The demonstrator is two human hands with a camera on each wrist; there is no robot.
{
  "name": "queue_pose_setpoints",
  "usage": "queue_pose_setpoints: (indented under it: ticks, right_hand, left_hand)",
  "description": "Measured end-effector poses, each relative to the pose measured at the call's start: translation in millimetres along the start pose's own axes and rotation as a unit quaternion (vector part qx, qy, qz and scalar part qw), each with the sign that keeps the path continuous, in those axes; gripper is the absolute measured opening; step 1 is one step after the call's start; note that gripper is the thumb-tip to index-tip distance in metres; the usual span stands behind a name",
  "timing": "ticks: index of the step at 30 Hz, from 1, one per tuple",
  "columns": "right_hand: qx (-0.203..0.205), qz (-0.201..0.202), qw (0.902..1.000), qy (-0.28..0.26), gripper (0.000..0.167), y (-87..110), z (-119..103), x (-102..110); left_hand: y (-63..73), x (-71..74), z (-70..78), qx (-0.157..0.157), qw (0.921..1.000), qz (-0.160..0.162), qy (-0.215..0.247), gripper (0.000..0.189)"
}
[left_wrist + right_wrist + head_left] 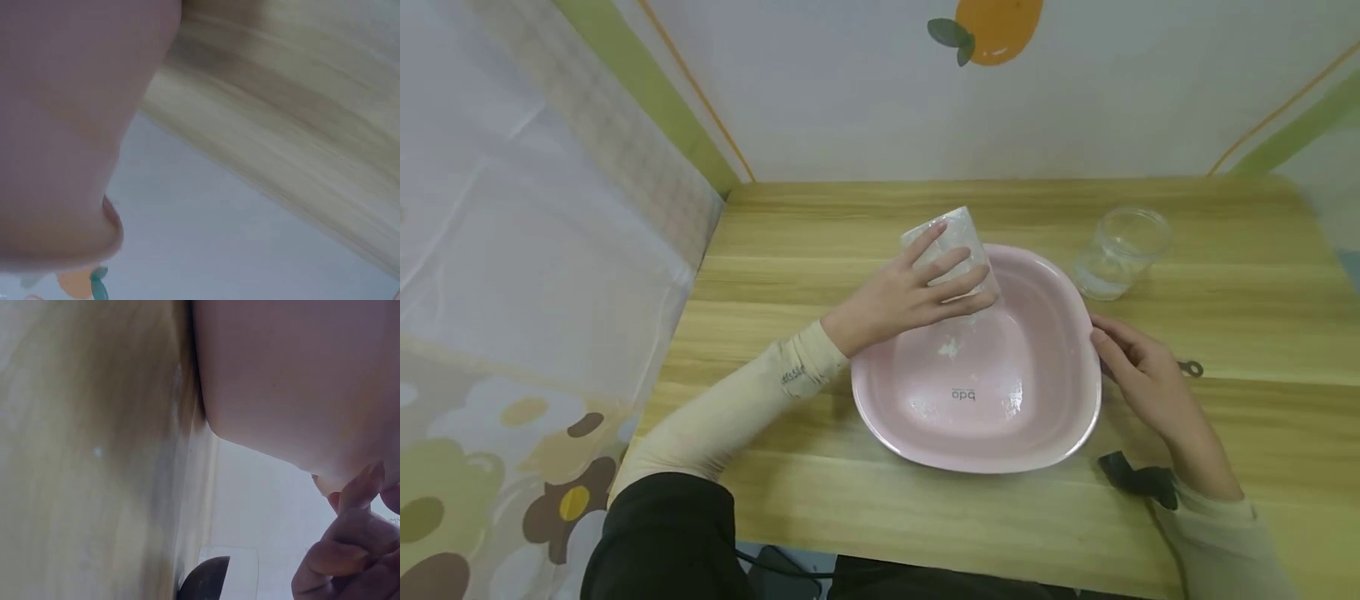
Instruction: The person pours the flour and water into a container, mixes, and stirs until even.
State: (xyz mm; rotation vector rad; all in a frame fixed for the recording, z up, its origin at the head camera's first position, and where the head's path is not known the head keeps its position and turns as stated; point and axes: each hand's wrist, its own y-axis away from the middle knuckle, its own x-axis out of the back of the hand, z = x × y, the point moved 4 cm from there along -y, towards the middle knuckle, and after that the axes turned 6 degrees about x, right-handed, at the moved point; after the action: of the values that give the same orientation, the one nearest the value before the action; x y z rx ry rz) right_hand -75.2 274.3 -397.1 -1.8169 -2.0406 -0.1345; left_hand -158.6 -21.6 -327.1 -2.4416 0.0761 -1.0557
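My left hand (917, 292) grips a white, shiny, partly see-through container (957, 227), fingers spread over its near side. It tilts above the far left rim of a pink plastic basin (977, 450). A small white patch (950, 348) lies on the basin's floor, near the printed letters. On the other side, my right hand (1138, 379) holds the basin's right rim, thumb on the edge and fingers outside; its fingers (350, 550) also show in the right wrist view. What the container holds is hidden by my left hand.
A clear glass jar (1123, 250) with a little pale content stands behind the basin on the right. A dark handle end with a hole (1191, 367) pokes out beyond my right hand. All stand on a wooden table (790, 250) against a printed cloth wall.
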Motion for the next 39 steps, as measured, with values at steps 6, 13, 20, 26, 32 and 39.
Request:
queue_pose_setpoints:
  ticks: [6, 13, 20, 26, 32, 39]
  right_hand:
    - [0.004, 0.002, 1.0, -0.007, 0.042, 0.7, 0.3, -1.5]
    - [0.006, 0.002, 0.9999, 0.01, 0.041, -1.1, 0.4, -1.6]
    - [0.014, -0.002, 0.9999, 0.004, 0.041, -0.1, 1.8, -1.5]
    - [0.013, -0.002, 0.9999, 0.001, 0.042, -0.4, 2.5, -1.7]
    - [0.009, -0.005, 0.9999, 0.0, 0.042, -2.0, 2.9, -1.2]
    - [0.012, -0.003, 0.9999, -0.005, 0.042, -0.8, 3.4, -1.4]
  left_hand:
    - [2.5, 2.1, 0.4, -0.01, 0.9999, -0.003, 0.003, 0.066]
    - [5.0, 4.0, -0.2, 0.021, 0.9996, 0.001, 0.018, 0.066]
    - [2.3, 3.7, -3.5, 0.057, 0.9978, 0.015, 0.032, 0.064]
    - [-2.3, 2.5, -8.6, 0.11, 0.9864, 0.003, 0.122, 0.056]
    - [-4.0, 2.4, -20.2, 0.186, 0.9576, 0.0, 0.22, 0.07]
    - [4.3, 2.6, -39.5, 0.289, 0.8802, 0.009, 0.377, 0.08]
